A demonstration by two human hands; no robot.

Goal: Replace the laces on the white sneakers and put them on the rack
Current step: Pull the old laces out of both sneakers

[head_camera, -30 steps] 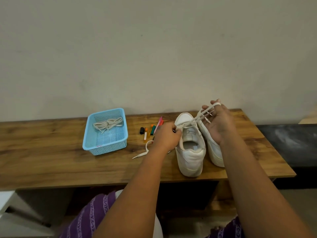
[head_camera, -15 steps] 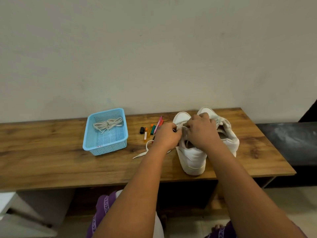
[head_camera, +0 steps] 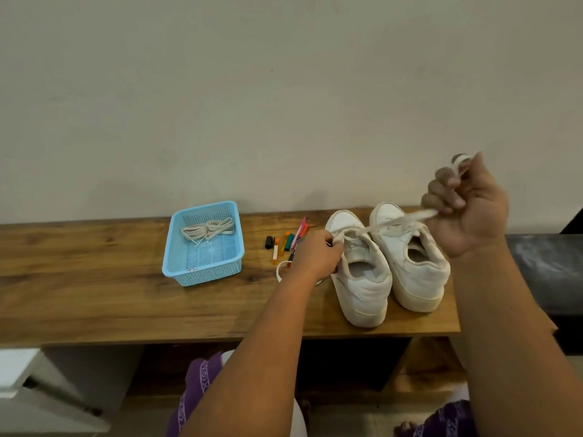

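The old lace (head_camera: 391, 223) is being drawn out of the left sneaker (head_camera: 359, 272), which is stood heel-first on the table (head_camera: 94, 298) just beside the right sneaker (head_camera: 410, 263). The lace is gripped in the curled fingers of the right hand (head_camera: 463, 209), raised above the shoes, with more lace seemingly wound round its fingers. The left sneaker is steadied at its eyelets by the left hand (head_camera: 318, 253), whose fingers are curled against the upper. Replacement laces (head_camera: 208, 231) are left in the blue basket (head_camera: 203, 244), near some markers (head_camera: 287, 241). Unlacing appears unfinished; further pulling is likely called for before fresh laces are threaded.
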